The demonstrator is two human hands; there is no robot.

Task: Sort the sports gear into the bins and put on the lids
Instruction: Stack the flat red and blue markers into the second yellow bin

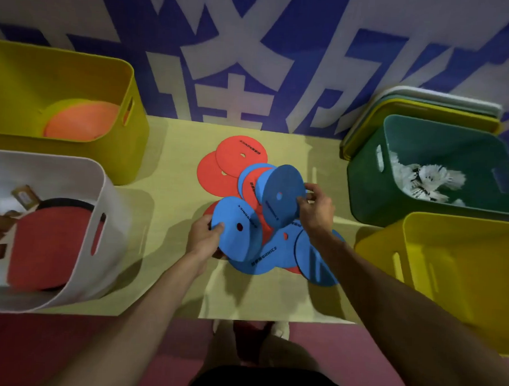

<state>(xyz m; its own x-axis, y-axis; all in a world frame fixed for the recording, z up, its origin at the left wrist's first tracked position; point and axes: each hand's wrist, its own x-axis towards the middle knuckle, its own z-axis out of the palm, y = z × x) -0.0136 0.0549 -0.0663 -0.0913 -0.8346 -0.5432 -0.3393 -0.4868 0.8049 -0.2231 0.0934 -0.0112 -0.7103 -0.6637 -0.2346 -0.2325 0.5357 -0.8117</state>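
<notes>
flat blue discs [236,227] with small centre holes

Dim indoor light, soft shadows beneath the arms, slight blur, wide-angle bending toward edges

White bin [115,216] and its paddle [50,242] cut off at left edge, red discs [216,176] partly beneath blue discs [239,246]
</notes>
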